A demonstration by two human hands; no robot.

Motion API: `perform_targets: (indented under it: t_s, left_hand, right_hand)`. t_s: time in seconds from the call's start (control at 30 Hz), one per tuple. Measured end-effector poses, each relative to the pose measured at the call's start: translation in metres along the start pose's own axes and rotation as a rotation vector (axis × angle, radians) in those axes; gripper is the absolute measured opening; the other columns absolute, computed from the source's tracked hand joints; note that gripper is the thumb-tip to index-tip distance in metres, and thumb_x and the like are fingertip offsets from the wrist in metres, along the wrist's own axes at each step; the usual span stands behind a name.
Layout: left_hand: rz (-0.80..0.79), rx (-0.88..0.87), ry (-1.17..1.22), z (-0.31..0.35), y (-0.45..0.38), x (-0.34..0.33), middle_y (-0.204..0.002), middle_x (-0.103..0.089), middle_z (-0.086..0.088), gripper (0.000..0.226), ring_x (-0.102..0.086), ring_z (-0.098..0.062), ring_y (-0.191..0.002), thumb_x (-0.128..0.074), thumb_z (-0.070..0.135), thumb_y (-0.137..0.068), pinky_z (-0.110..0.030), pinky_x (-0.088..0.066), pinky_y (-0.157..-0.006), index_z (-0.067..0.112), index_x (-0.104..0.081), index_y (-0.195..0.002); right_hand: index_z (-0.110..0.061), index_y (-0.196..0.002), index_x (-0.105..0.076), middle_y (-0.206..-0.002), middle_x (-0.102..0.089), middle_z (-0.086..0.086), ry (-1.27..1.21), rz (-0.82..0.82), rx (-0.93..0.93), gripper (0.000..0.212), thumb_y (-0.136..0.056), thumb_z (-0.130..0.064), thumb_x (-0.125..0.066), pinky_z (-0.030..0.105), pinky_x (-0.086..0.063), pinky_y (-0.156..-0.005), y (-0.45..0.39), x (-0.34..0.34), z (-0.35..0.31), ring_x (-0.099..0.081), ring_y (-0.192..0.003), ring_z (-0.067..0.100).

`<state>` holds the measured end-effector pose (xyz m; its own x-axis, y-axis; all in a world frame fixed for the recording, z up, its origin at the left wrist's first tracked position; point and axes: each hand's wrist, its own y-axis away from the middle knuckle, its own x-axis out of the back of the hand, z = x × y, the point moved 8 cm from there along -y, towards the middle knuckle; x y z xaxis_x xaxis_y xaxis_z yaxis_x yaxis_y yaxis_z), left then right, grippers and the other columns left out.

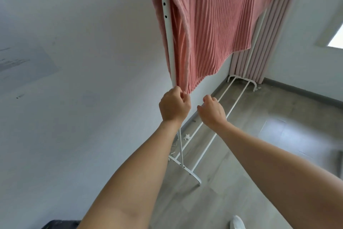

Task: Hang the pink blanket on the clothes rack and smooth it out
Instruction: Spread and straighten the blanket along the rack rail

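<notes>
The pink ribbed blanket [213, 24] hangs draped over the top of the white clothes rack [169, 43], falling on both sides of its near upright. My left hand [174, 106] pinches the blanket's lowest near corner, right beside the upright. Just to the right and slightly lower, my right hand [211, 111] hovers with loosely curled fingers and touches no fabric. The rack's top bar is hidden under the blanket.
The rack's white base rails [215, 132] run along the grey floor toward the far wall. A white wall stands close on the left. Pale pink curtains [263, 43] hang behind the rack. A white shoe [238, 222] shows at the bottom edge.
</notes>
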<state>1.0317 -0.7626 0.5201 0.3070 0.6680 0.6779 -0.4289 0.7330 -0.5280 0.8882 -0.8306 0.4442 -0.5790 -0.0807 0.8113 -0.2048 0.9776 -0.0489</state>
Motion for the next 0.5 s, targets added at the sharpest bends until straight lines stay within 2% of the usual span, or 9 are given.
perform_targets:
  t_s: [0.07, 0.13, 0.27, 0.37, 0.5]
  left_hand:
    - [-0.083, -0.063, 0.006, 0.023, 0.003, -0.03, -0.065, -0.058, 0.0, 0.016, -0.052, -0.025, -0.06, -0.055, 0.019, -0.083, -0.029, -0.041, -0.053, 0.014, -0.048, -0.069]
    - [-0.22, -0.075, 0.011, 0.047, 0.001, -0.07, -0.074, -0.061, -0.004, 0.011, -0.054, -0.029, -0.07, -0.055, 0.018, -0.084, -0.031, -0.036, -0.059, 0.012, -0.053, -0.075]
    - [-0.509, -0.08, -0.056, 0.1, 0.003, -0.168, -0.099, -0.066, -0.015, 0.02, -0.058, -0.036, -0.095, -0.053, 0.021, -0.086, -0.037, -0.047, -0.074, 0.007, -0.061, -0.097]
    - [-0.6, -0.134, -0.073, 0.147, 0.0, -0.227, -0.106, -0.066, -0.017, 0.023, -0.058, -0.039, -0.1, -0.053, 0.021, -0.086, -0.041, -0.05, -0.081, 0.007, -0.058, -0.104]
    - [-0.662, -0.204, -0.081, 0.225, -0.023, -0.299, -0.108, -0.064, -0.018, 0.023, -0.058, -0.039, -0.101, -0.053, 0.023, -0.087, -0.041, -0.05, -0.082, 0.007, -0.056, -0.104]
  right_hand:
    - [-0.009, -0.124, -0.05, -0.123, -0.056, 0.013, 0.004, 0.008, -0.086, 0.035, -0.094, -0.026, -0.053, 0.034, -0.041, -0.073, -0.009, 0.013, 0.04, -0.057, -0.104, 0.032]
    - [-0.009, -0.121, -0.05, -0.121, -0.055, 0.015, 0.013, 0.021, -0.157, 0.033, -0.093, -0.026, -0.054, 0.035, -0.041, -0.076, -0.018, 0.03, 0.08, -0.055, -0.107, 0.034]
    - [-0.009, -0.125, -0.049, -0.122, -0.055, 0.017, 0.037, 0.059, -0.287, 0.039, -0.093, -0.03, -0.055, 0.04, -0.046, -0.088, -0.037, 0.073, 0.165, -0.054, -0.113, 0.038]
    - [-0.01, -0.122, -0.049, -0.123, -0.054, 0.017, 0.041, 0.104, -0.376, 0.036, -0.093, -0.031, -0.054, 0.04, -0.045, -0.087, -0.053, 0.104, 0.224, -0.053, -0.113, 0.038]
    - [-0.009, -0.124, -0.048, -0.126, -0.052, 0.017, 0.046, 0.128, -0.437, 0.039, -0.093, -0.032, -0.053, 0.04, -0.044, -0.089, -0.092, 0.153, 0.295, -0.052, -0.116, 0.038]
